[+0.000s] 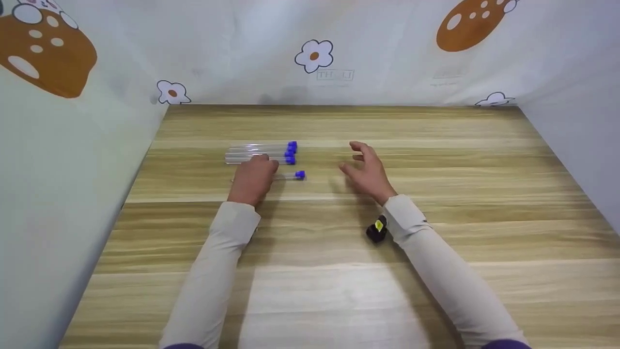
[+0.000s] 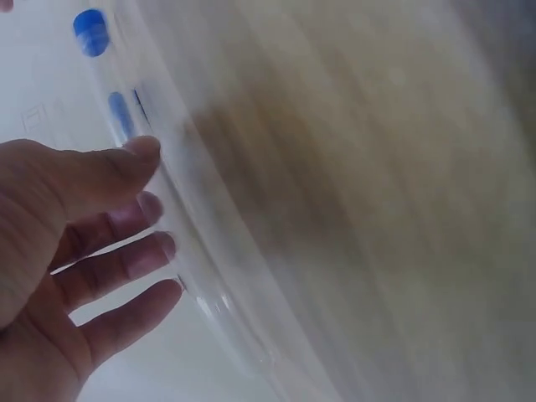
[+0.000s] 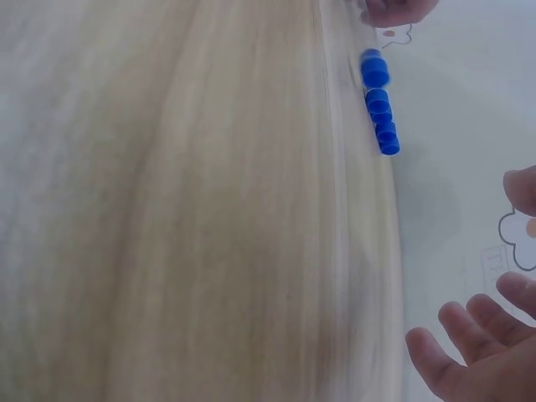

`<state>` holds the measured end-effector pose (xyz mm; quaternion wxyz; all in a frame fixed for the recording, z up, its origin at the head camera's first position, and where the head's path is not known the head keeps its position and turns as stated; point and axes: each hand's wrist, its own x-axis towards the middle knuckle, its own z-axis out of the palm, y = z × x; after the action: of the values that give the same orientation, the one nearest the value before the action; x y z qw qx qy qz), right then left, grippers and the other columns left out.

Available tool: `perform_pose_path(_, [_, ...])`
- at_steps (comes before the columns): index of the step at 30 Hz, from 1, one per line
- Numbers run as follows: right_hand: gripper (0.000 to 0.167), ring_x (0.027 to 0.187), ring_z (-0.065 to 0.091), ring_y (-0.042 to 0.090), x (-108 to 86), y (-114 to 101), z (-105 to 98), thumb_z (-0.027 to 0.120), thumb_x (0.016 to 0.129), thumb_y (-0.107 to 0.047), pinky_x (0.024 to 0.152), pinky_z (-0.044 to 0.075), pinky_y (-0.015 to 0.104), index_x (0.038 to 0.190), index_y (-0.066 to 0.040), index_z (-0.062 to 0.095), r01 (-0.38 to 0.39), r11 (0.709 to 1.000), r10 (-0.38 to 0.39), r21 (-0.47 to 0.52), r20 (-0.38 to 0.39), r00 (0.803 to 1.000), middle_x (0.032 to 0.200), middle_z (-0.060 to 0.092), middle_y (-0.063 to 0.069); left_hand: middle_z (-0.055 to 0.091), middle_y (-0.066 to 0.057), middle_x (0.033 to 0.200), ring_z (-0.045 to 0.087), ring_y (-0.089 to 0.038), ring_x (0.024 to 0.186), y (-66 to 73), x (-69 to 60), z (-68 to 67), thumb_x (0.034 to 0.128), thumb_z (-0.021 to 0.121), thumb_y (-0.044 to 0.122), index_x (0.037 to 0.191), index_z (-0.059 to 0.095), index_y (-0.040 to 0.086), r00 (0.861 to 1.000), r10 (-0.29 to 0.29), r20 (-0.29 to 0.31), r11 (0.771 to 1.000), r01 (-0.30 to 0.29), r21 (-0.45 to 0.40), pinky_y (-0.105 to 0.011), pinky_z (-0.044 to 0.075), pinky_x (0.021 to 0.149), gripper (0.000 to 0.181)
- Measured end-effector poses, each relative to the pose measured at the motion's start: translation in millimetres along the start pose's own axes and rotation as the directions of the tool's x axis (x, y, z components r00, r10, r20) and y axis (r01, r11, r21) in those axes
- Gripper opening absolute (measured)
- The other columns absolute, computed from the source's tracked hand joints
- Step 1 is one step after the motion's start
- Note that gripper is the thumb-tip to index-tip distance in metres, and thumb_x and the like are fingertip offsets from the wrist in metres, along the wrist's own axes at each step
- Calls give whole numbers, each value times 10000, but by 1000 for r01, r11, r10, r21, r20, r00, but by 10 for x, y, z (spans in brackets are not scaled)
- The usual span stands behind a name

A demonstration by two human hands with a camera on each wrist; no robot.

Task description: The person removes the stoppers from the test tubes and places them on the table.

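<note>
Several clear test tubes with blue caps (image 1: pixel 289 160) lie side by side on the wooden table. Nearer to me is a separate test tube (image 1: pixel 289 176), its blue cap (image 2: pixel 90 33) pointing right. My left hand (image 1: pixel 254 179) holds this tube between thumb and fingers and covers its middle in the head view. In the left wrist view, the fingers (image 2: pixel 134 260) are spread along the tubes. To the right, my right hand (image 1: pixel 369 172) hovers over the table, fingers apart and gently bent, holding nothing.
A small black device with a yellow label (image 1: pixel 378 229) is by the right cuff, above the tabletop (image 1: pixel 310 291). Behind the table hangs a pale sheet (image 1: pixel 242 48) with flower prints, and pale walls stand at both sides.
</note>
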<state>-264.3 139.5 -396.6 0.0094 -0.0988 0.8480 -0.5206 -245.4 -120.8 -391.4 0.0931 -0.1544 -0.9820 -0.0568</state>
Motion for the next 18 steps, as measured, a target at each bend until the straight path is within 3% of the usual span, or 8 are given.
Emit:
perform_pose_path(4, [609,1290,434,387,-9,8,-8,635,899,-152,1049,395,449,1414,12,356,0,1000,0,7,4,1000,1449,373,195,653,-165,846,643,-339,790,27,-9,7,884,560,-20,886,688,34,997,45,-69,997,-40,64,-477,534,643,138])
perform_pose_path(8, [606,1293,433,379,-23,-4,-10,635,900,-144,1047,397,441,1415,9,354,-14,999,14,29,7,1000,1454,370,196,645,-159,869,633,-322,804,65,-17,-1,894,556,-10,932,679,31,984,97,-148,990,-79,120,-461,526,675,135])
perform_pose_path(12, [607,1298,426,376,-22,-22,-13,639,894,-123,1058,386,434,1414,7,355,-11,998,11,59,6,1000,1456,362,213,625,-156,845,625,-311,776,99,-14,-11,894,556,-9,928,670,18,959,141,-247,982,-104,156,-442,520,653,121])
perform_pose_path(18, [621,1310,421,312,-40,-89,-16,636,900,-166,1044,405,423,1436,-58,342,-44,997,42,68,29,999,1474,351,153,596,-138,794,614,-285,740,137,-9,-10,875,560,-46,868,632,18,912,176,-372,969,-94,227,-401,515,579,97])
